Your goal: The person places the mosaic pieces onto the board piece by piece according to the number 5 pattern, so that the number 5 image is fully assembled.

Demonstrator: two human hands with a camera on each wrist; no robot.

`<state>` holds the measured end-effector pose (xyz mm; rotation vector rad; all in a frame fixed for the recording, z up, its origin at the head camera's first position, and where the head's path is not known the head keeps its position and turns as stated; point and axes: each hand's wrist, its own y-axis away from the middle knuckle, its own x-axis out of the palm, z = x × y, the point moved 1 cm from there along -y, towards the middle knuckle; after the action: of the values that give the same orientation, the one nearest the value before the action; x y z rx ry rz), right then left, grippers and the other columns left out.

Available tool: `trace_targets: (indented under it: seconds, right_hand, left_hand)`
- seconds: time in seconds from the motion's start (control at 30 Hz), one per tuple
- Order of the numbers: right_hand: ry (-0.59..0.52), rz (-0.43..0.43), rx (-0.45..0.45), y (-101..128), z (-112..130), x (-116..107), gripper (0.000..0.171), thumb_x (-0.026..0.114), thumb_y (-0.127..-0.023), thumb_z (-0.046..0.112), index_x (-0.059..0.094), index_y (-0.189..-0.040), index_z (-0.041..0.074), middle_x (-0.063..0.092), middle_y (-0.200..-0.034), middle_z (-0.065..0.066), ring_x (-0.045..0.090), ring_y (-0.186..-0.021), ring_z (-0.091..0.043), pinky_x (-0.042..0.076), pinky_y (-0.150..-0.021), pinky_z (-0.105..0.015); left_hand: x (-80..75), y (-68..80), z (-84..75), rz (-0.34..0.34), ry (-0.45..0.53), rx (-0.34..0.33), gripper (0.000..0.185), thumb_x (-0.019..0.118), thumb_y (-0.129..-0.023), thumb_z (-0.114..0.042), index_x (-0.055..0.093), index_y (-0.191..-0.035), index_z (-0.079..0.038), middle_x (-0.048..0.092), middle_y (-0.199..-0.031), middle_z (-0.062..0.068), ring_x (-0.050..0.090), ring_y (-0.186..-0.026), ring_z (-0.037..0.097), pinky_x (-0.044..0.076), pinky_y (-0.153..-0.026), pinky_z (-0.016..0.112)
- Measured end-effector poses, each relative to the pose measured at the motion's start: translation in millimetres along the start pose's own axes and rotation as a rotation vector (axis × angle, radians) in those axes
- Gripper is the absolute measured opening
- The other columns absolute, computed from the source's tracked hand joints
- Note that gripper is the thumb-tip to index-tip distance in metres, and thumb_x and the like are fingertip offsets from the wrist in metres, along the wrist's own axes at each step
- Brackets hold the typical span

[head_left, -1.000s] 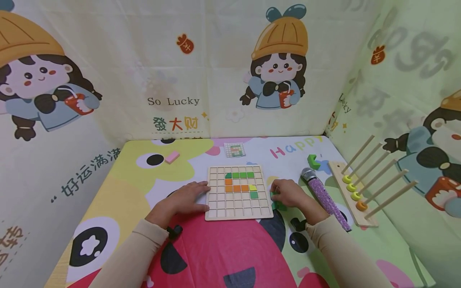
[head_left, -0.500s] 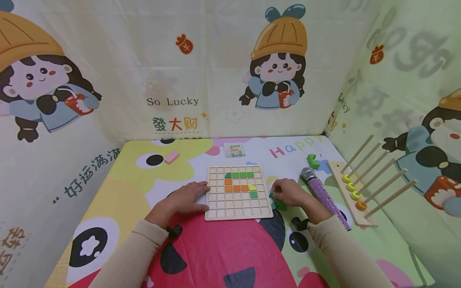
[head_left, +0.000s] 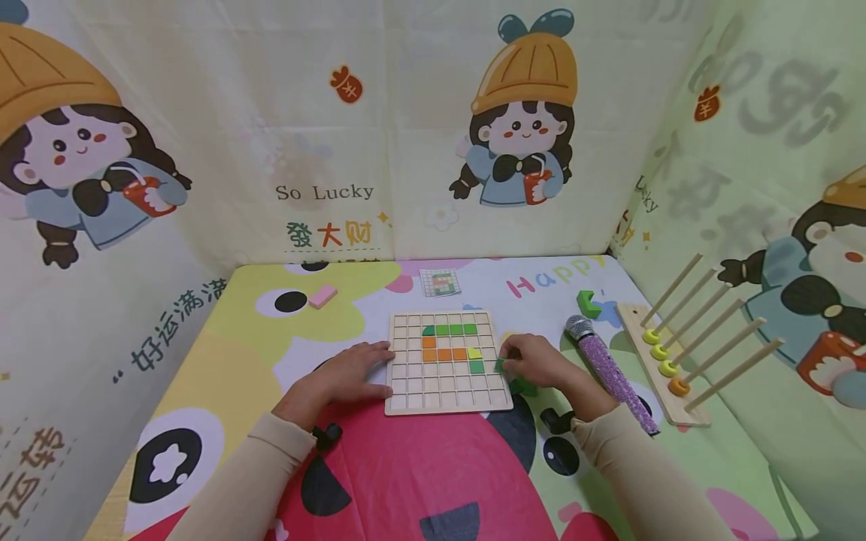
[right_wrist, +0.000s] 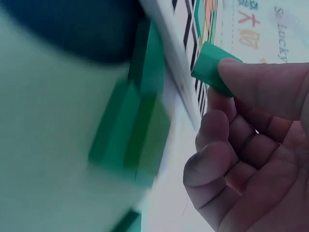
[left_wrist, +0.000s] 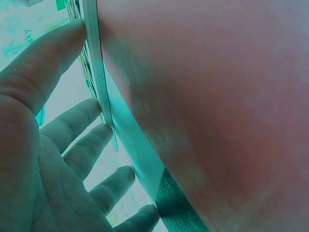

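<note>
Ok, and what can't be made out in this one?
- Held block: head view, the right hand covers part of it.
- Loose blocks: right wrist view, blurred; head view, partly behind that hand, so no sure count.
- Card: head view, print too small to read square by square.
- Board: left wrist view, edge-on and cut off by the top edge.

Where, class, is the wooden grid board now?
In the head view, the grid board lies between the left hand, touching its left edge, and the right hand, pinching a green block.
</note>
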<state>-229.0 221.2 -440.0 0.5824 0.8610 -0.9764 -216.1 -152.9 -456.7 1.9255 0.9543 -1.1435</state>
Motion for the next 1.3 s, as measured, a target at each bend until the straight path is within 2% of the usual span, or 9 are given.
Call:
trace_targets:
  seconds: [0.4, 0.63, 1.0, 1.3]
  right_hand:
    - [-0.050, 0.082, -0.042, -9, 21, 19, 0.003, 0.069, -0.095, 0.008, 0.069, -0.097, 0.005, 0.066, -0.087, 0.003, 0.055, -0.080, -0.012, 0.048, -0.072, -0.031]
    - [-0.004, 0.086, -0.065, -12, 27, 22, 0.003, 0.071, -0.094, 0.009, 0.069, -0.093, 0.007, 0.066, -0.085, 0.004, 0.055, -0.079, -0.011, 0.048, -0.074, -0.030]
    - [0.060, 0.091, -0.078, -10, 35, 25, 0.007, 0.070, -0.093, 0.005, 0.070, -0.089, 0.011, 0.065, -0.082, 0.005, 0.054, -0.076, -0.012, 0.048, -0.070, -0.029]
    - [0.099, 0.066, -0.017, -10, 41, 31, 0.003, 0.074, -0.092, 0.006, 0.073, -0.092, 0.008, 0.069, -0.086, 0.002, 0.058, -0.078, -0.012, 0.052, -0.071, -0.032]
  left_hand:
    - [-1.7, 2.0, -2.7, -0.001, 0.010, 0.010, 0.077, 0.079, -0.087, -0.046, 0.053, -0.152, -0.014, 0.042, -0.163, 0.011, 0.037, -0.151, 0.039, 0.034, -0.122, 0.057]
    - [-2.2, 3.0, -3.2, -0.002, 0.015, 0.009, 0.078, 0.079, -0.086, -0.046, 0.053, -0.152, -0.014, 0.042, -0.163, 0.011, 0.037, -0.151, 0.039, 0.035, -0.121, 0.058]
    - [-1.7, 2.3, -1.3, -0.011, 0.004, 0.023, 0.076, 0.079, -0.088, -0.045, 0.054, -0.152, -0.014, 0.043, -0.163, 0.011, 0.038, -0.150, 0.039, 0.036, -0.121, 0.057]
    - [-1.2, 1.9, -0.2, -0.005, 0.011, 0.016, 0.077, 0.079, -0.087, -0.046, 0.053, -0.152, -0.014, 0.042, -0.164, 0.011, 0.037, -0.151, 0.039, 0.035, -0.122, 0.057]
